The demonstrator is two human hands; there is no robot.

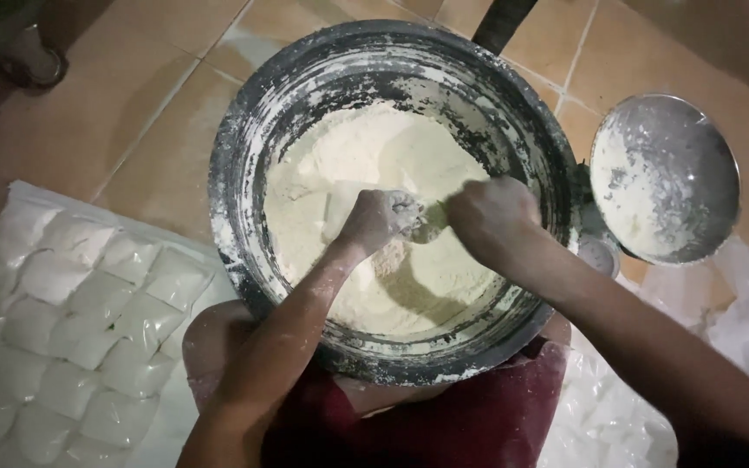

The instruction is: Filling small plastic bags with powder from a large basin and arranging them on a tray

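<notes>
A large dark metal basin (244, 156), streaked with flour, stands between my knees and holds a mound of pale flour (366, 147). Both hands are inside it, over the flour. My left hand (379, 217) is dusted white and closed, apparently pinching a small clear plastic bag (333, 208) at its mouth. My right hand (491, 217) is closed on a small scoop (431, 230), whose tip meets the left hand. What the scoop holds is hidden.
A weighing scale with a floury round metal pan (665, 178) stands right of the basin. Several filled bags of flour (71, 321) lie in rows on a white sheet at the left. Loose clear plastic bags (739, 303) are piled at the right. The floor is tiled.
</notes>
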